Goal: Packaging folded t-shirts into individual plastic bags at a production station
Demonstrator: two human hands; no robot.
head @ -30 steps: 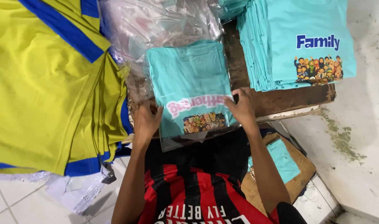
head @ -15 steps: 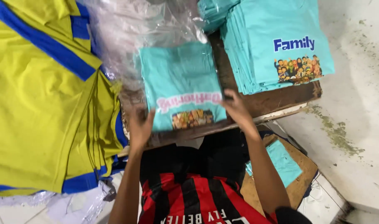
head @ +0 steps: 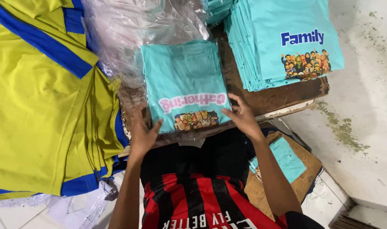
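Note:
A folded turquoise shirt [head: 183, 82] with pink lettering and a cartoon print lies inside a clear plastic bag [head: 130, 29] on a dark wooden table [head: 270, 97]. My left hand [head: 143, 136] rests at the bag's near left corner, fingers spread on the plastic. At the near right edge of the shirt my right hand [head: 243, 116] presses the bag with its fingers apart. Neither hand grips anything.
A stack of folded turquoise shirts [head: 286, 42] with blue lettering stands at the right of the table. Yellow and blue jerseys [head: 41, 97] are piled on the left. Another turquoise shirt [head: 282, 159] lies on a brown board [head: 303, 178] lower right. The floor [head: 363, 106] is stained concrete.
Both hands have slid apart along the near edge of the bagged shirt, the left one lower and further left. The view has shifted slightly.

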